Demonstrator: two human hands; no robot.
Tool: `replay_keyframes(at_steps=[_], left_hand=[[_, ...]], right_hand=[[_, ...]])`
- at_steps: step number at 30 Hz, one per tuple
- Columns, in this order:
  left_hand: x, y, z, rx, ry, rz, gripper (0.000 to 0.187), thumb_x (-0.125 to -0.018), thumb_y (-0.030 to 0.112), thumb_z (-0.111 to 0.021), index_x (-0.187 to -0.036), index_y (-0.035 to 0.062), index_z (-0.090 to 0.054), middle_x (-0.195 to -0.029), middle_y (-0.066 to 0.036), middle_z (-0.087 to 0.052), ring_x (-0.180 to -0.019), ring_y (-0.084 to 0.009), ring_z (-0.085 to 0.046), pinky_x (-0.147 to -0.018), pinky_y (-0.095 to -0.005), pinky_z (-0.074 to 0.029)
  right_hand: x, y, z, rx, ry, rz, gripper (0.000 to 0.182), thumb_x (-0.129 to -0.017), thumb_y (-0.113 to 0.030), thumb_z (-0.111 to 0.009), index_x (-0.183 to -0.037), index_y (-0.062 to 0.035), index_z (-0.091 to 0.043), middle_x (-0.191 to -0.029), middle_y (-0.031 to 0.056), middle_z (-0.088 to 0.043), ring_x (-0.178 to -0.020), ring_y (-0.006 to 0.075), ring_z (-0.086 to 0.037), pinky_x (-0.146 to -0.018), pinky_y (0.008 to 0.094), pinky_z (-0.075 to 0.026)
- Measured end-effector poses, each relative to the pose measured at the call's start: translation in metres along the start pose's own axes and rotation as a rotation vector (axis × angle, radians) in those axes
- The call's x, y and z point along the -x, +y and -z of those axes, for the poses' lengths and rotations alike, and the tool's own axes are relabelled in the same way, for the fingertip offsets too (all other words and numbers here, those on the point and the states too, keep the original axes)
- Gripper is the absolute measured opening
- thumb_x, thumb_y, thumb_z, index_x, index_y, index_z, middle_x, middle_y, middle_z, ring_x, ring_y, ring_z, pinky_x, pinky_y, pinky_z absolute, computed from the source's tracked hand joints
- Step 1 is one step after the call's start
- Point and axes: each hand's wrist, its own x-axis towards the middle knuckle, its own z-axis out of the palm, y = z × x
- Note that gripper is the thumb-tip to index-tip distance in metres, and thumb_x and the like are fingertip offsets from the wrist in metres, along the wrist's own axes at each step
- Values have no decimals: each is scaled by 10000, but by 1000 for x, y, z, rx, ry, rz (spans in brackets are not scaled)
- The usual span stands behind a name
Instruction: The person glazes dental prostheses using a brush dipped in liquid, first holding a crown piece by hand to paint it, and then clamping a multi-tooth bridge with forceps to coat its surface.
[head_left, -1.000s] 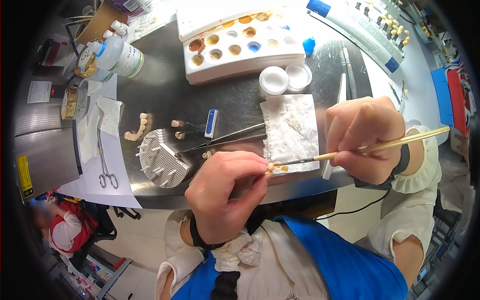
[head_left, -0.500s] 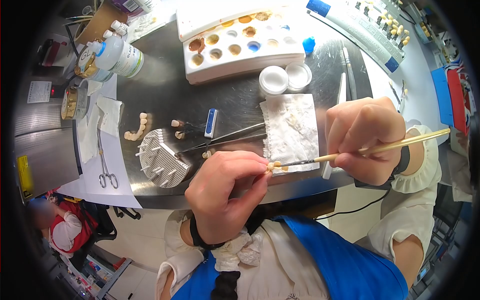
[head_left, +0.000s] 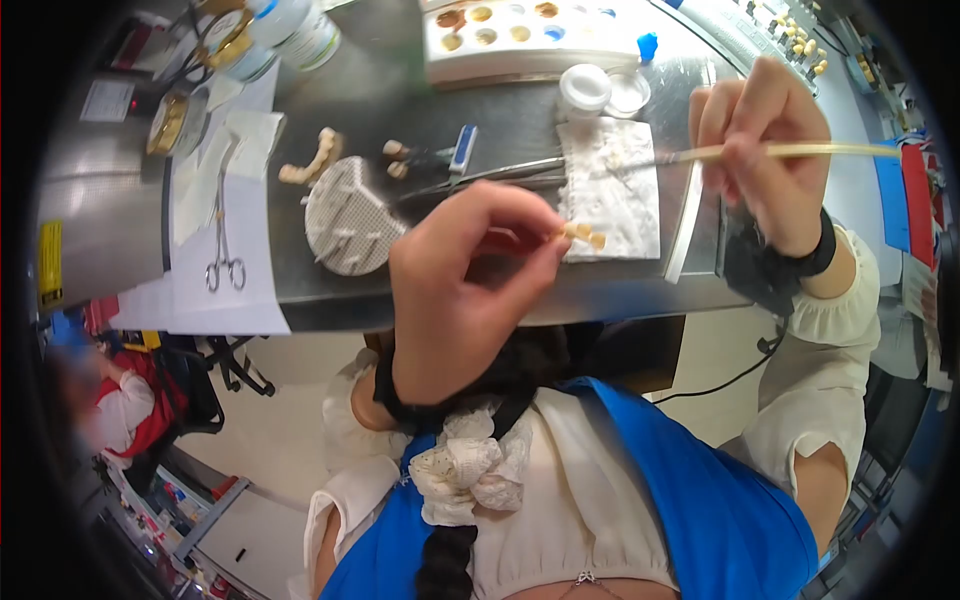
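Between the thumb and forefinger of my left hand (head_left: 470, 285) is a small row of tooth-coloured crowns (head_left: 586, 235), over the lower edge of a crumpled white tissue (head_left: 612, 180). My right hand (head_left: 765, 155) grips a thin brush (head_left: 715, 153) by its pale handle. The brush tip points left above the tissue, apart from the crowns. Two small white jars (head_left: 586, 90) stand just beyond the tissue. To the left lie a round pegged firing tray (head_left: 350, 222) and a curved tooth bridge (head_left: 318, 160).
A white palette (head_left: 500, 58) with coloured wells stands at the back. Scissors-like forceps (head_left: 222, 225) lie on paper at the left, near bottles (head_left: 300, 40). A shade guide (head_left: 740, 40) is at the back right. A person in red (head_left: 140, 400) sits at the far left.
My right hand has moved up and away, taking the brush tip off the crowns. The view has shifted, so the table items appear higher. My left hand still holds the crowns.
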Motion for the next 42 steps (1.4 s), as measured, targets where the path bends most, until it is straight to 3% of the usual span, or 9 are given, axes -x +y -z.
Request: replay_keyframes(at_steps=[4, 6, 11, 15, 17, 23, 27, 30, 42], left_hand=[[-3, -1, 12, 76, -91, 49, 96, -805, 9, -638, -887, -2, -589, -825, -39, -635, -747, -75, -615, -663, -200, -504], [-5, -1, 17, 97, -173, 92, 100, -821, 36, -632, -900, -2, -584, -835, -35, -634, -758, -68, -607, -673, -198, -501], [-2, 0, 16, 86, -168, 69, 99, -822, 39, -633, -899, 0, -585, -836, -33, -633, -762, -64, -602, -678, -196, -500], [2, 1, 12, 102, -134, 50, 88, -814, 17, -635, -885, -4, -588, -833, -36, -631, -757, -68, -610, -666, -199, -506], [2, 0, 10, 87, -131, 34, 91, -798, -7, -643, -872, -4, -591, -824, -41, -630, -749, -78, -621, -653, -206, -514], [1, 1, 7, -81, -131, -36, 126, -767, -38, -658, -868, 3, -595, -824, -54, -637, -723, -95, -623, -645, -219, -519], [3, 0, 4, -69, -106, -37, 174, -734, -73, -674, -873, -8, -592, -835, -75, -635, -743, -111, -629, -657, -229, -525], [3, 1, 1, -89, -106, -41, 201, -719, -100, -673, -882, -17, -590, -857, -93, -629, -766, -125, -632, -660, -235, -541], [2, -2, 2, -120, -107, -122, 240, -701, -125, -677, -896, -14, -592, -886, -124, -622, -793, -158, -644, -648, -239, -566]], right_hand=[[-19, -8, 14, -37, 10, 33, 224, -909, -166, -518, -749, -88, -382, -598, 37, -477, -483, 54, -356, -404, 181, -265], [-26, -17, 11, -104, 141, 30, 197, -868, -158, -577, -759, -76, -434, -585, 22, -483, -427, 102, -442, -366, 203, -321], [-28, -15, 0, -102, 241, -52, 171, -881, -146, -553, -768, -70, -450, -597, 34, -499, -455, 90, -448, -410, 196, -331], [-14, 0, -3, 36, 326, -143, 169, -898, -184, -537, -805, -50, -493, -622, 45, -543, -475, 85, -446, -416, 213, -332], [-14, 1, -2, 116, 260, -90, 225, -906, -163, -527, -744, -90, -389, -616, 40, -496, -502, 50, -399, -409, 175, -275], [-9, -6, -1, 247, 394, -85, 221, -885, -108, -546, -718, -87, -402, -642, 31, -520, -491, 38, -433, -420, 168, -291], [-8, -3, 0, 215, 337, -100, 201, -886, -91, -549, -732, -69, -422, -631, 24, -516, -492, 32, -433, -423, 163, -292], [-9, -3, -3, 239, 293, -251, 164, -884, -47, -551, -755, -52, -450, -644, 29, -522, -505, 32, -445, -432, 159, -299], [-10, 1, -2, 307, 262, -241, 153, -890, -64, -558, -771, -50, -462, -662, 43, -551, -521, 37, -484, -421, 150, -334]])
